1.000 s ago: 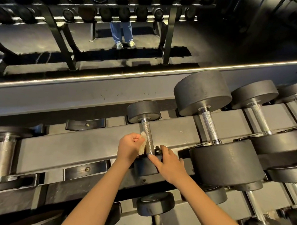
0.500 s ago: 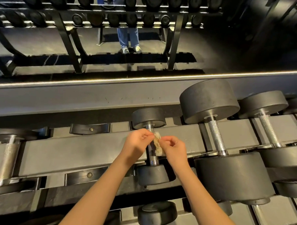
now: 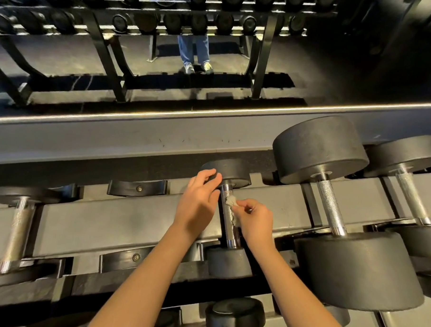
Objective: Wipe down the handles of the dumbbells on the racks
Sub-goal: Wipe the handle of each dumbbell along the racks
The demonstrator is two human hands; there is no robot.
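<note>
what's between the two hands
The small dumbbell's handle, seen in the head view, between left hand and right hand, which pinches a white cloth against it.

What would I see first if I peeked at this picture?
Probably the huge black dumbbell on the right of the rack, much fatter than its neighbours. Next, in the middle, the right hand pinching a crumpled white cloth against the shiny handle of a small dumbbell, while the left hand touches its far end.
</note>
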